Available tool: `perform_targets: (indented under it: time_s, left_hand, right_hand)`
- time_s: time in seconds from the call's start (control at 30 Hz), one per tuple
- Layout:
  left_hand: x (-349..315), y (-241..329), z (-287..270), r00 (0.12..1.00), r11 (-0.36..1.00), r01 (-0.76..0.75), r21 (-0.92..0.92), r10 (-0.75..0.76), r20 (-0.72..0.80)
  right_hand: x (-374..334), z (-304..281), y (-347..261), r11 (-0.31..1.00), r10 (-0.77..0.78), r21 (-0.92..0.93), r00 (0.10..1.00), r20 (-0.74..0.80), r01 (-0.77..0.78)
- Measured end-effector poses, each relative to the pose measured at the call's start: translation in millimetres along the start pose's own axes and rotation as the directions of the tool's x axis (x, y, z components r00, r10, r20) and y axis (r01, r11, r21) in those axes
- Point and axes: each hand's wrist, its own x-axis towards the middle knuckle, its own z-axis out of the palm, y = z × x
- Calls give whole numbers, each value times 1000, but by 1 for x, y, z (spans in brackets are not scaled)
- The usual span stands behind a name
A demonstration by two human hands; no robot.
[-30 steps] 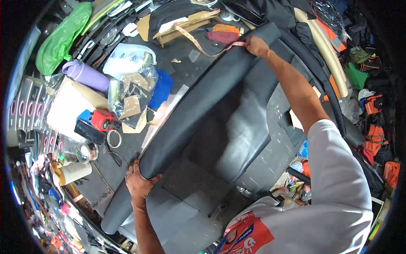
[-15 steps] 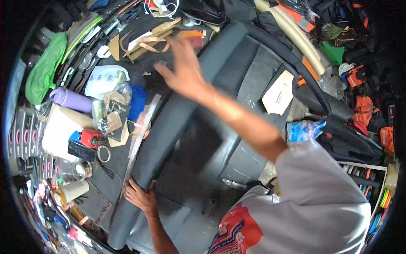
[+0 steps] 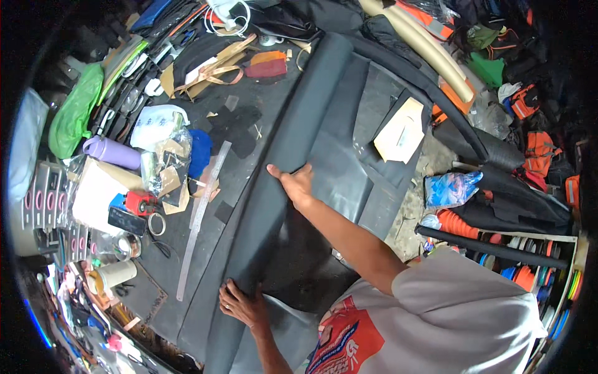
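Dark roll (image 3: 274, 202) lies right of ruler (image 3: 204, 215), left hand (image 3: 245, 305) and right hand (image 3: 296, 185) spread wide on it; looks softish, slick, probably heavyish, best held two-handed, well apart.

"From here, what's on the table (image 3: 165, 268)?"

"A long roll (image 3: 255, 230) lies lengthwise, the worker's left hand (image 3: 243, 305) on its nearer stretch, the right hand (image 3: 294, 186) farther along."

"And to the worker's left?"

"A ruler (image 3: 204, 221) lies near the roll. Farther left, a phone (image 3: 126, 220) sits just left of a tape ring (image 3: 157, 224), with a bottle (image 3: 112, 153) behind both."

"The right side?"

"A card (image 3: 400, 134) lies right of the roll. Past the table's edge sits a bag (image 3: 453, 189), with a shelf (image 3: 564, 237) nearer the worker."
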Motion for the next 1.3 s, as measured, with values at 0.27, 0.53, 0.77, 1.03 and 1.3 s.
perform_targets:
  time_s: [0.27,0.53,0.77,1.03,1.3]
  left_hand:
    - [-46,-46,-2,827,832,473,-289,-533,-181]
    - [-27,-81,7,346,-803,51,-593,-543,765]
    - [-18,-88,22,407,-790,-72,-609,-580,705]
    - [-66,-128,-32,433,-461,-267,-846,-842,322]
    - [-88,-98,-145,473,-337,-686,-645,-880,-43]
  right_hand:
    - [-9,29,-28,985,130,113,992,-2,-128]
    - [-4,49,-7,982,-1,187,996,-91,18]
    - [-8,43,-13,877,87,469,995,58,-104]
    - [1,-7,-13,488,-59,655,727,685,-577]
    - [-28,-29,-69,283,-244,845,818,520,-453]
